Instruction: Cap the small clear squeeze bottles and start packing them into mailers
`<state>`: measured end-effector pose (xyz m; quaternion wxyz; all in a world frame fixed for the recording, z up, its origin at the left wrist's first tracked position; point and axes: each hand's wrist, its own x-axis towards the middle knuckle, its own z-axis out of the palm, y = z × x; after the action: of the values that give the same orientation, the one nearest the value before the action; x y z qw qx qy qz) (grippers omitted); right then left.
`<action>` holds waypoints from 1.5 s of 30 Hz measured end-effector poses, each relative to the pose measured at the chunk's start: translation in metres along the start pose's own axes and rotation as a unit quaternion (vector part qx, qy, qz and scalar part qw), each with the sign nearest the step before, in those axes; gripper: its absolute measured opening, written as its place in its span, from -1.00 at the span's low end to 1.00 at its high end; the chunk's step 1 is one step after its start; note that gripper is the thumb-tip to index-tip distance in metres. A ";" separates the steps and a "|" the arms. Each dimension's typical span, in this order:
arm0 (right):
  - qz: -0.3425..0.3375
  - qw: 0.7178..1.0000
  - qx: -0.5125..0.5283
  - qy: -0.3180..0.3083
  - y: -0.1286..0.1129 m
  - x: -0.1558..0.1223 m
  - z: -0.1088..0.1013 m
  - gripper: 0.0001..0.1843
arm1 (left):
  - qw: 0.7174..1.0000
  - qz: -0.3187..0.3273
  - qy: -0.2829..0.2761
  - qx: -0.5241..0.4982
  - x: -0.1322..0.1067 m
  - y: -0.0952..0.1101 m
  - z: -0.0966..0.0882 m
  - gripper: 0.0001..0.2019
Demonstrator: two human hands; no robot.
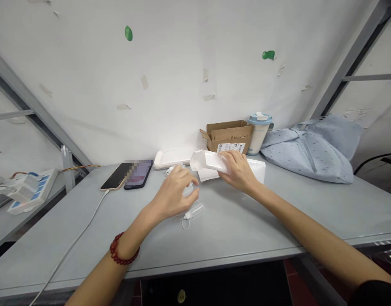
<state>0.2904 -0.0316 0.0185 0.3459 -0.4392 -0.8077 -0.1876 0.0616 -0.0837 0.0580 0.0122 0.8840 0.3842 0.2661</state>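
My right hand (pixel 239 171) grips a white box (pixel 211 162) that lies tilted on a flat white package (pixel 259 168) on the grey table (pixel 233 229). My left hand (pixel 175 193), with a red bead bracelet (pixel 122 251) on the wrist, hovers with fingers curled over small white parts. What its fingers hold is hidden. A small white piece with a thin loop (pixel 192 212) lies on the table just under that hand.
Two phones (pixel 128 176) lie at the left, one on a white cable (pixel 74 240). A white tray (pixel 171 158), a cardboard box (pixel 229 136), a blue-lidded cup (pixel 258 132) and a pale blue bag (pixel 313 149) stand along the wall. A power strip (pixel 29 189) sits on the left bench.
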 end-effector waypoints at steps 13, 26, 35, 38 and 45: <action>0.007 1.000 0.015 0.017 0.007 -0.001 0.003 -0.50 | 0.979 0.028 -0.113 -0.167 -0.006 0.014 0.014 -0.89; -0.025 0.998 0.042 0.035 -0.002 -0.002 -0.002 -0.49 | 0.956 -0.121 0.214 -0.159 0.005 -0.023 0.013 -0.77; -0.062 0.996 0.061 0.031 -0.010 -0.002 -0.003 -0.47 | 0.955 -0.108 0.186 -0.203 0.005 -0.016 0.020 -0.84; -0.073 0.995 0.065 0.036 -0.010 -0.002 -0.003 -0.49 | 0.926 -0.203 0.202 -0.246 0.007 -0.018 0.018 -0.77; -0.082 0.992 0.084 0.048 -0.012 -0.002 -0.007 -0.52 | 0.802 -0.302 0.050 -0.513 0.011 -0.025 0.014 -0.61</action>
<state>0.2836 -0.0437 0.0222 0.4032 -0.3315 -0.8362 -0.1681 0.0571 -0.0560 0.0451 0.5242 0.5734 0.4389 0.4514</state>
